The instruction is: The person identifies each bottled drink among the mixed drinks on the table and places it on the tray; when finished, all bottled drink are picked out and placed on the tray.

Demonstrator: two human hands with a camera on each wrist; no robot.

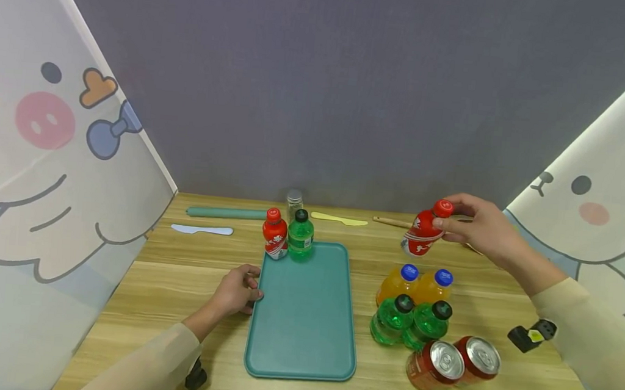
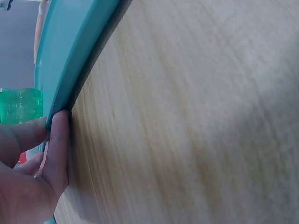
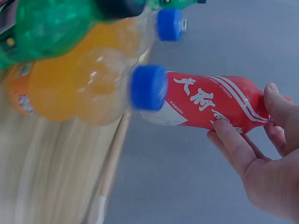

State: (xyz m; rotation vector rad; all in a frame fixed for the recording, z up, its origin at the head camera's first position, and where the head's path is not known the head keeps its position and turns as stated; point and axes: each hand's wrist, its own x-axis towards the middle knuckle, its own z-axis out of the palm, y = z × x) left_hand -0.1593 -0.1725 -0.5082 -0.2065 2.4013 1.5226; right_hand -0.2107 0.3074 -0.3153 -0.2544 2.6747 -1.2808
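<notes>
My right hand (image 1: 478,226) grips a red bottle (image 1: 422,233) with a red cap around its upper part. The bottle leans and is held up off the table, beyond two orange drink bottles; white lettering shows on its side in the right wrist view. At the left edge of a teal tray (image 1: 303,317), my left hand (image 1: 237,290) pinches the rim, thumb on the inner side and a finger against the outer side in the left wrist view. Upright at the tray's far left corner stand another red bottle (image 1: 275,238) and a green bottle (image 1: 300,238).
Right of the tray stand orange bottles (image 1: 396,286) with blue caps, green bottles (image 1: 392,320) and two red cans (image 1: 433,368). Along the wall are a teal stick (image 1: 225,212), a shaker (image 1: 294,203), a yellow knife (image 1: 338,219) and a blue knife (image 1: 202,230).
</notes>
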